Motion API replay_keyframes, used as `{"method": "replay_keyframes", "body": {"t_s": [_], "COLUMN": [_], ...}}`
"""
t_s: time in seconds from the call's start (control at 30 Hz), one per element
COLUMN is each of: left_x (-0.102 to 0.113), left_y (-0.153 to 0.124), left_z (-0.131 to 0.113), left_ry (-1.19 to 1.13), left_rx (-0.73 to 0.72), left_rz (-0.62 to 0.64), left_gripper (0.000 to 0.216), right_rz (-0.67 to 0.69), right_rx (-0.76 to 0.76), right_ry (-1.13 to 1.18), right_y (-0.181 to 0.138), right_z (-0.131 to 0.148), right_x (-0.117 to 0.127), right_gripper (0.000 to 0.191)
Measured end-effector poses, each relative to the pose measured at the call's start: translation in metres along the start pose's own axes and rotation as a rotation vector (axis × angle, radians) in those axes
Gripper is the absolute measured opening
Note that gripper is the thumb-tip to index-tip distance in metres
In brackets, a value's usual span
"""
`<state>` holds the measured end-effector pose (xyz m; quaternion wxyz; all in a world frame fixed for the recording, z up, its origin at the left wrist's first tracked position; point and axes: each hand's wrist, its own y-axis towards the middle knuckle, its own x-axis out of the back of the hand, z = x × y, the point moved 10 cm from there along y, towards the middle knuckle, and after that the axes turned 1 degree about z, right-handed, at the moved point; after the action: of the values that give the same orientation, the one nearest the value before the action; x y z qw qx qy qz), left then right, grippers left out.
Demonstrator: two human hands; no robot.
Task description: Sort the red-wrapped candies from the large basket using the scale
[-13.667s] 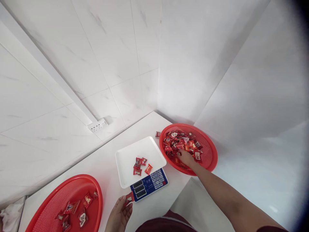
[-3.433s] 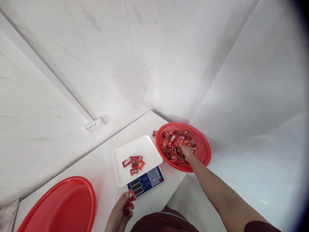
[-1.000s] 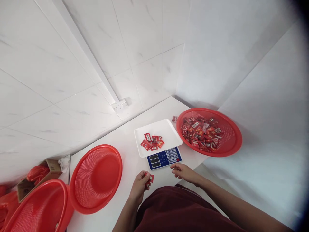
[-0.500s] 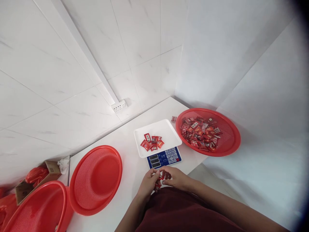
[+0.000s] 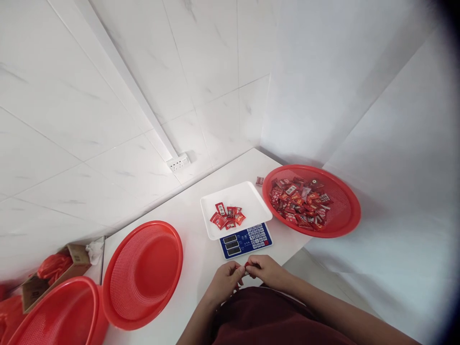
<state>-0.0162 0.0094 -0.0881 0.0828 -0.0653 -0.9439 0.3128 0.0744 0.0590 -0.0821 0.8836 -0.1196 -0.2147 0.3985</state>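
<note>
My left hand [image 5: 225, 281] is closed near my body, just in front of the scale, with bits of red wrapper showing at its fingers. Close beside it, my right hand [image 5: 265, 269] pinches a small red packet [image 5: 247, 265], mostly covered by the fingers. Beyond both hands stands a blue digital scale [image 5: 246, 242] with a white tray [image 5: 247, 192] on top. Several small red packets [image 5: 220, 220] lie in a loose group on that tray. A red basket [image 5: 347, 211] to the right holds many similar red packets [image 5: 298, 203].
On the left of the white table [image 5: 194, 249] sits a red basket [image 5: 154, 268] with a bare bottom. Another red basket [image 5: 61, 311] and a cardboard box [image 5: 79, 258] are farther left. One packet [image 5: 259, 180] lies by the right basket. A wall socket [image 5: 178, 163] is behind.
My right hand's fingers have closed from a looser curl into a pinch on a red packet. My hands appear slightly lower, and the whole view has shifted a little.
</note>
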Motion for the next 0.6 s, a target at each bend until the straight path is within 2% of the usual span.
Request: {"method": "replay_keyframes", "body": {"t_s": [0.13,0.27,0.4,0.6], "left_x": [0.004,0.007,0.003,-0.002], "left_y": [0.000,-0.001,-0.001,0.002], "left_z": [-0.002,-0.008,-0.009,-0.005], "left_ry": [-0.015,-0.041,-0.030,0.012], "left_rx": [-0.014,-0.044,-0.051,-0.048], "left_rz": [-0.032,-0.069,-0.052,-0.028], "left_gripper": [0.038,0.036,0.038,0.035], "right_rz": [0.038,0.109,0.171,0.211], "right_rx": [-0.041,-0.059,-0.054,-0.042], "right_ry": [0.216,0.335,0.339,0.212], "right_y": [0.000,-0.003,-0.006,-0.006], "right_z": [-0.004,0.000,0.003,0.001], "right_x": [-0.005,-0.009,-0.012,-0.017], "right_gripper": [0.018,0.026,0.034,0.032]}}
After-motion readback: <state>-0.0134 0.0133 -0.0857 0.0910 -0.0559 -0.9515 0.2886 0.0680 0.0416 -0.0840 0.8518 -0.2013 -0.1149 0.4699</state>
